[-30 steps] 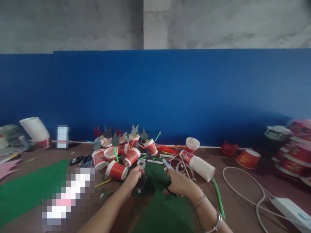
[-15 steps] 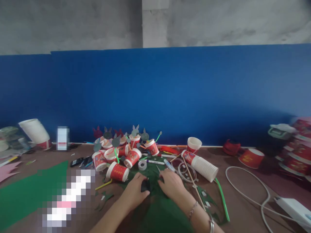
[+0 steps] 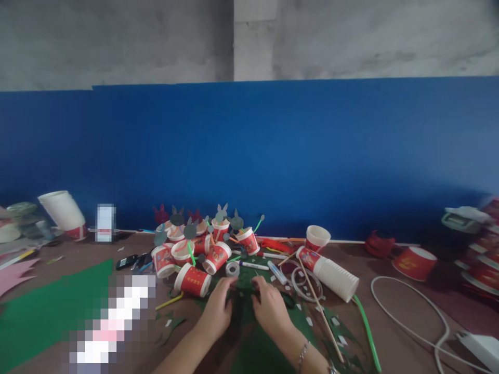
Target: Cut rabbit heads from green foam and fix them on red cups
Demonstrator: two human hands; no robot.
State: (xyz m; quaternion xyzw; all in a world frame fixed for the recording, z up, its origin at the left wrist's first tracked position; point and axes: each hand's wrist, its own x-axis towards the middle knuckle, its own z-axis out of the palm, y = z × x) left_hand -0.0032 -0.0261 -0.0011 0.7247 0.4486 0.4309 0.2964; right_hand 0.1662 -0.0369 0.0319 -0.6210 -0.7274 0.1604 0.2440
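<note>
The green paper [image 3: 253, 356] lies on the desk [image 3: 397, 353], running under and between the two hands. The left hand [image 3: 217, 309] is at its left side, fingers half curled, thumb a little apart; whether it grips anything in the dark gap, I cannot tell. The right hand [image 3: 272, 305] faces it, fingers bent down toward the paper, its hold likewise hidden. A black loop [image 3: 289, 299] sits just beside the right hand. Just beyond the left hand is the tape [image 3: 233, 269], with a marker [image 3: 255, 265] near it. Cups [image 3: 193, 280] with paper rabbits [image 3: 190, 228] crowd farther left; right of the hands lie a stick [image 3: 323, 317] and a cup stack [image 3: 335, 275].
</note>
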